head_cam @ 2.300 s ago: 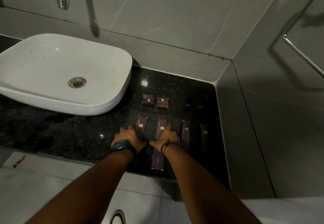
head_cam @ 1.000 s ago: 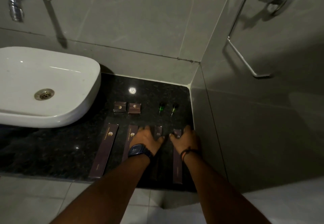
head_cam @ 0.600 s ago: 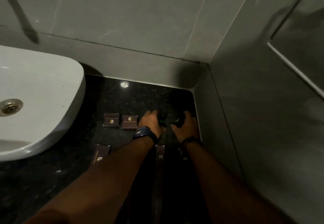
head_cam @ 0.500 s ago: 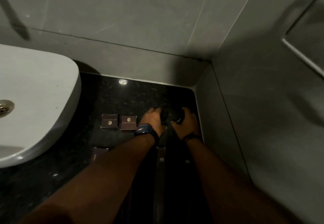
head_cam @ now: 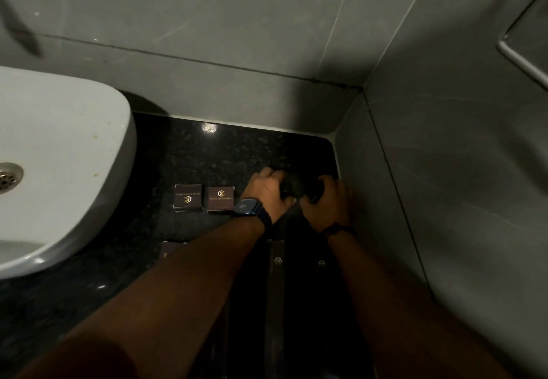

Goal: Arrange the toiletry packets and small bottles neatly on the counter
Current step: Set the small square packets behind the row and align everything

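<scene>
On the black granite counter (head_cam: pixel 225 153), my left hand (head_cam: pixel 267 191) and my right hand (head_cam: pixel 329 200) each close around a small dark bottle, the left bottle (head_cam: pixel 287 187) and the right bottle (head_cam: pixel 315 191), close together near the back right corner. Left of my left hand lie two small square brown packets, one (head_cam: pixel 188 197) beside the other (head_cam: pixel 220 198), with gold logos. Long brown packets lie nearer the front: one (head_cam: pixel 275 263) between my forearms, one (head_cam: pixel 321 264) under my right wrist, and a corner of another (head_cam: pixel 170 249) left of my left forearm.
A white basin (head_cam: pixel 59 153) stands on the counter at the left, its drain at the frame edge. Grey tiled walls close the back and the right side. A metal towel rail (head_cam: pixel 519 61) is fixed on the right wall.
My hands left the long packets at the front, reached back to the two small bottles and closed on them. In the last half second they hardly moved.
</scene>
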A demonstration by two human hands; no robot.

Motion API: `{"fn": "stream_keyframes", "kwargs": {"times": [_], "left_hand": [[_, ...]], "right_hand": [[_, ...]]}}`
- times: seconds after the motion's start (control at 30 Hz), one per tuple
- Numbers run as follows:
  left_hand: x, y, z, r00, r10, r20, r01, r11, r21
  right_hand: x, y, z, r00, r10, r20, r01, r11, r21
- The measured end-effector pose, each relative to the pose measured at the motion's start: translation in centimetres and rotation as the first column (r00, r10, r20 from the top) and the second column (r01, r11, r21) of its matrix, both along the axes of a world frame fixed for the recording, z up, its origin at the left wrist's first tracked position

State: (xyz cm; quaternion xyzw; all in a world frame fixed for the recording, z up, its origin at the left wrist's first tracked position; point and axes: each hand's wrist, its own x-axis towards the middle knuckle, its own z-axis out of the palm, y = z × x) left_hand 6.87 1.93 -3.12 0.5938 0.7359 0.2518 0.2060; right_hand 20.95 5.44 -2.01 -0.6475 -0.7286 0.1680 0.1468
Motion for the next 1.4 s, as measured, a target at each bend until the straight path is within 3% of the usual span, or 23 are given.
{"fn": "stream_keyframes", "kwargs": {"times": [0.1,0.17,0.23,0.33,0.43,0.53,0.67,0.83,0.93,1.07,1.17,1.27,1.4], "left_hand": [[-2.8,-1.5,1.5,0.998,0.057,-0.030,-0.056,0.998,0.037],[-5.4,-2.6,2.6,0.987,0.131,-0.090,-0.128,0.991,0.037],[-8.0,-3.7,3.4,0.970,0.183,-0.161,-0.197,0.978,-0.075],[-11.3,-5.7,3.6,0.947,0.169,-0.273,-0.259,0.905,-0.337],[-13.3,-7.0,2.7,0.939,0.131,-0.319,-0.269,0.857,-0.440],[-13.9,-7.1,1.7,0.953,0.060,-0.297,-0.201,0.859,-0.471],[-13.4,-6.8,1.0,0.964,0.069,-0.258,-0.180,0.880,-0.440],[-11.9,-6.7,1.6,0.905,0.296,-0.305,-0.414,0.777,-0.475],[-11.6,-6.5,1.9,0.909,0.211,-0.359,-0.365,0.817,-0.446],[-12.6,-6.3,1.8,0.959,0.010,-0.282,-0.155,0.853,-0.498],[-12.7,-6.3,1.4,0.966,0.127,-0.227,-0.216,0.880,-0.423],[-12.3,-6.3,1.1,0.938,0.252,-0.237,-0.334,0.837,-0.434],[-12.6,-6.4,1.7,0.933,0.081,-0.352,-0.261,0.824,-0.503]], "right_hand": [[-1.3,-1.6,1.6,1.000,0.003,0.027,-0.013,0.921,0.388],[-3.4,-2.8,2.8,0.992,0.124,0.037,-0.125,0.847,0.516],[-5.8,-3.7,3.3,0.950,0.305,0.061,-0.297,0.834,0.464],[-9.1,-4.9,2.5,0.837,0.522,0.161,-0.545,0.820,0.174],[-11.3,-5.2,0.8,0.764,0.613,0.202,-0.624,0.781,-0.013],[-12.7,-4.8,-0.4,0.741,0.634,0.222,-0.630,0.771,-0.096],[-12.9,-4.5,-1.1,0.729,0.620,0.290,-0.615,0.779,-0.122],[-11.5,-3.9,-1.0,0.758,0.570,0.319,-0.552,0.820,-0.153],[-10.6,-3.4,-0.6,0.753,0.562,0.341,-0.539,0.825,-0.170],[-9.9,-3.3,-0.5,0.764,0.552,0.335,-0.523,0.833,-0.180],[-9.9,-3.4,-0.4,0.771,0.553,0.315,-0.520,0.833,-0.189],[-10.3,-3.5,-0.3,0.768,0.561,0.311,-0.527,0.828,-0.191],[-11.1,-3.5,-0.3,0.749,0.584,0.314,-0.548,0.812,-0.201]]}}
